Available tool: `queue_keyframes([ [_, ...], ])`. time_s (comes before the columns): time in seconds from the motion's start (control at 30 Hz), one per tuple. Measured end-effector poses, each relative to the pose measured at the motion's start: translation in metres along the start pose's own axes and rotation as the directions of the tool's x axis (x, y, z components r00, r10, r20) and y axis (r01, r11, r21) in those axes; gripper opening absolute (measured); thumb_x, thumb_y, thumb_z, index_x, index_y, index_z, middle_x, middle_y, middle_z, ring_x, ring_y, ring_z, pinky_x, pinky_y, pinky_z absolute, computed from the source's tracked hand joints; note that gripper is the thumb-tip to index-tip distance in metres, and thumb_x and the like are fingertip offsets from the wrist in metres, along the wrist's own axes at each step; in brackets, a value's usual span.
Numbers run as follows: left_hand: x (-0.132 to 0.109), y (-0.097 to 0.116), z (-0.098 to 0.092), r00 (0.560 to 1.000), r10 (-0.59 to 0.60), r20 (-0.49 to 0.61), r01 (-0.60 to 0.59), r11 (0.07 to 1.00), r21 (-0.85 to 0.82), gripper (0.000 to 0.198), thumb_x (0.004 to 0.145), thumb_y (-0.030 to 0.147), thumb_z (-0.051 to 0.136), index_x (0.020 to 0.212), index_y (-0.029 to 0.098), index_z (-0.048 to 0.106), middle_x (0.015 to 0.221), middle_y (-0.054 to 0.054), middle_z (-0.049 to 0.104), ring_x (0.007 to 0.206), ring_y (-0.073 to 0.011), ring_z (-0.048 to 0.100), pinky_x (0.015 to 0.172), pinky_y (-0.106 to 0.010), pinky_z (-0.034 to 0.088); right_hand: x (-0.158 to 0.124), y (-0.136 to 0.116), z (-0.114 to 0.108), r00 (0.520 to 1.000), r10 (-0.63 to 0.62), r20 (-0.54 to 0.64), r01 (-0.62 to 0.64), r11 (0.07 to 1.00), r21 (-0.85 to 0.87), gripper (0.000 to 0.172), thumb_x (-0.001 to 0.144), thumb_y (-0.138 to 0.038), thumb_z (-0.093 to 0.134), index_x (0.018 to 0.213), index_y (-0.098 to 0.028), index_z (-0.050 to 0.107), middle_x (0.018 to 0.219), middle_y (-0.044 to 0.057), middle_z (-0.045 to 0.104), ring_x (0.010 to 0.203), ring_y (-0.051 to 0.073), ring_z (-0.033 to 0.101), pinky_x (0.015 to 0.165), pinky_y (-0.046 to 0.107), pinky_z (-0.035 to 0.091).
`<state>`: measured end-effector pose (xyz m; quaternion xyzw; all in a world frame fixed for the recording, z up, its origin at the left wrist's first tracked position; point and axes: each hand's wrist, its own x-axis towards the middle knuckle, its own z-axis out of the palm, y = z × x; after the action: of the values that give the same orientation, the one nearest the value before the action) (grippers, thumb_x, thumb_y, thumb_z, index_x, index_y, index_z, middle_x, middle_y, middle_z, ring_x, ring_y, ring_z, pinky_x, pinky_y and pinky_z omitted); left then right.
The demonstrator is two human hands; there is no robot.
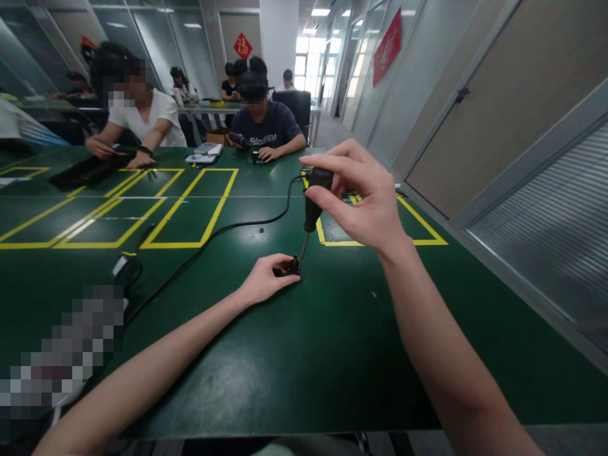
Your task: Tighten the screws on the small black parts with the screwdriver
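My right hand grips the dark handle of a screwdriver between thumb and fingers. Its thin shaft points down and slightly left, and the tip meets or lies right beside a small black part on the green table. Low on the tabletop, my left hand pinches that black part between thumb and fingers. A short round post sticks up from it; the rest is partly covered by my fingers, so its kind does not show.
A black cable curves across the green table. Yellow tape marks rectangles on it. A tiny dark piece lies near the cable. Two people sit across the table, one with a black tray-like object. A pixelated object lies at left.
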<state>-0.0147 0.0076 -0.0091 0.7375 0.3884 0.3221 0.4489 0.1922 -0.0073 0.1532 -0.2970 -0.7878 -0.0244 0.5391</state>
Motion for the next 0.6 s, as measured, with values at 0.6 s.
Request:
queue_keyframes([
  [0.6,0.011,-0.002,0.015,0.998,0.056,-0.005,-0.056,0.998,0.004,0.031,0.081,0.031,0.084,0.106,0.013,0.080,0.101,-0.009,0.079,0.091,-0.0207,0.073,0.091,-0.036,0.059,-0.001,-0.004,0.003,0.983,-0.021,-0.184,0.007,0.997,-0.077,0.022,0.091,-0.021,0.066,0.107,-0.031,0.077,0.097,0.004,0.077,0.087,0.021,0.071,0.071,0.037,0.058],
])
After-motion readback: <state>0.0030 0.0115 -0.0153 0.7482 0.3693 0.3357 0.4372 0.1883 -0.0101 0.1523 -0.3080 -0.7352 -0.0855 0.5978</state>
